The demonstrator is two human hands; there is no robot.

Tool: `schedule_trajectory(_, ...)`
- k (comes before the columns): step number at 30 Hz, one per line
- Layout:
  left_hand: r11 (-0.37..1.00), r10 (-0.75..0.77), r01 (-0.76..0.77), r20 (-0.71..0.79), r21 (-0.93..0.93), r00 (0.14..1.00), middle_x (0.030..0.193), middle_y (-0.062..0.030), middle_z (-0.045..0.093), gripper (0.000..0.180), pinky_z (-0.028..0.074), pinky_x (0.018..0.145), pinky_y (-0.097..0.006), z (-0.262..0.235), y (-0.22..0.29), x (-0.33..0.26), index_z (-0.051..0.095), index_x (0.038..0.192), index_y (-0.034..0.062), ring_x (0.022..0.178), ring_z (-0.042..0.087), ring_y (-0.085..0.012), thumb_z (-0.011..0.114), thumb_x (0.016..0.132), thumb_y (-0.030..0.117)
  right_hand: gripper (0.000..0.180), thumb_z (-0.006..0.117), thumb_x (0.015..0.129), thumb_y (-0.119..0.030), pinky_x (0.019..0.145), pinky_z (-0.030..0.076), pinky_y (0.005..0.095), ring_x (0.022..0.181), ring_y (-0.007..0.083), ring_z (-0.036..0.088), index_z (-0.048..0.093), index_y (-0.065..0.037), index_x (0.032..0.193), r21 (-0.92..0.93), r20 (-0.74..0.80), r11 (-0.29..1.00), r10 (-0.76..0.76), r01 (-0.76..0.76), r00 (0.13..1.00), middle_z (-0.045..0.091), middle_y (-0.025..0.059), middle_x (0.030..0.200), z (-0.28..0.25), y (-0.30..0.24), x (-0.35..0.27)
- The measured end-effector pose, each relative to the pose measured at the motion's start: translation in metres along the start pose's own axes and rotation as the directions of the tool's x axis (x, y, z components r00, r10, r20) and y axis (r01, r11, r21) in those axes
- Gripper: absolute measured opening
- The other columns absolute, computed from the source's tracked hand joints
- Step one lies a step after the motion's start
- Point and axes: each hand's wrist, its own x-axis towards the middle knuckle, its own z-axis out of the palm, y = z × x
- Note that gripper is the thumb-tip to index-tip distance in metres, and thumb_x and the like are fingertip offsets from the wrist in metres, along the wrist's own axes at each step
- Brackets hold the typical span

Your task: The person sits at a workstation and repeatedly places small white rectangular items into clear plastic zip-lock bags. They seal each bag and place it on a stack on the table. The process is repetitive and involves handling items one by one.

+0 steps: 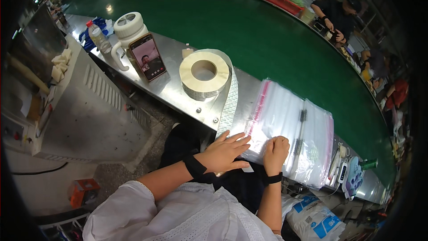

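Left hand [225, 154] lies flat, fingers spread, pinning the near edge of the clear bag stack [290, 129] on the steel bench [174, 89]; right hand [275, 151] is curled, pinching a bag. Best keep the left palm firm so only one bag lifts; label roll [204, 73] sits nearby

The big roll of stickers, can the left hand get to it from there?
Probably yes. The roll of stickers sits uncovered on the steel ledge, beyond the left hand, with only its trailing strip between.
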Motion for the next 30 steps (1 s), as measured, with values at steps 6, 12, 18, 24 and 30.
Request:
schedule_trajectory(6, 1.000, -0.007, 0.007, 0.006, 0.011, 1.000, 0.141, -0.0120, 0.035, 0.063, 0.022, 0.105, -0.053, 0.000, 0.000, 0.000, 0.049, 0.123, 0.0007, 0.132, 0.028, -0.0263, 0.052, 0.084, 0.050, 0.005, 0.051, 0.079, -0.005, 0.074, 0.038, 0.0406, 0.083, 0.0313, 0.049, 0.053, -0.001, 0.077, 0.136, 0.002, 0.991, 0.007, -0.007, 1.000, 0.053, 0.0128, 0.087, -0.001, 0.006, -0.001)
schedule_trajectory(12, 1.000, -0.013, 0.012, 0.012, 0.021, 1.000, 0.141, -0.0119, 0.035, 0.062, 0.021, 0.105, -0.053, 0.001, 0.001, 0.001, 0.049, 0.123, 0.0011, 0.132, 0.028, -0.0263, 0.052, 0.085, 0.050, 0.008, 0.049, 0.084, -0.005, 0.075, 0.039, 0.0371, 0.083, 0.0294, 0.049, 0.053, 0.001, 0.079, 0.333, 0.009, 0.938, 0.093, -0.091, 0.996, 0.054, 0.0131, 0.087, -0.004, 0.009, -0.001)
schedule_trajectory(18, 1.000, -0.019, 0.019, 0.015, 0.019, 1.000, 0.141, -0.0118, 0.034, 0.062, 0.022, 0.105, -0.053, 0.001, 0.002, 0.002, 0.049, 0.124, 0.0014, 0.133, 0.027, -0.0262, 0.052, 0.085, 0.049, 0.008, 0.048, 0.085, -0.003, 0.077, 0.041, 0.0326, 0.083, 0.0248, 0.051, 0.054, 0.002, 0.081, 0.483, 0.040, 0.853, 0.204, -0.198, 0.978, 0.055, 0.0118, 0.087, -0.003, 0.013, -0.003)
schedule_trajectory(24, 1.000, -0.023, 0.023, 0.022, 0.019, 0.999, 0.141, -0.0121, 0.034, 0.061, 0.022, 0.104, -0.054, -0.001, 0.002, 0.000, 0.049, 0.123, 0.0014, 0.133, 0.027, -0.0262, 0.054, 0.084, 0.048, 0.010, 0.047, 0.086, -0.003, 0.076, 0.041, 0.0290, 0.081, 0.0196, 0.051, 0.054, 0.002, 0.082, 0.592, 0.096, 0.755, 0.279, -0.280, 0.956, 0.054, 0.0097, 0.087, -0.003, 0.012, -0.006)
schedule_trajectory(30, 0.983, -0.087, 0.101, 0.099, -0.153, 0.991, 0.128, -0.0125, 0.049, 0.051, 0.031, 0.100, -0.045, -0.023, 0.003, 0.015, 0.050, 0.121, 0.0009, 0.122, 0.043, -0.0269, 0.053, 0.087, 0.039, 0.010, 0.047, 0.086, -0.004, 0.075, 0.040, 0.0300, 0.079, 0.0205, 0.050, 0.054, 0.002, 0.082, 0.652, 0.101, 0.700, 0.300, -0.291, 0.949, 0.053, 0.0105, 0.084, -0.004, 0.012, -0.007)
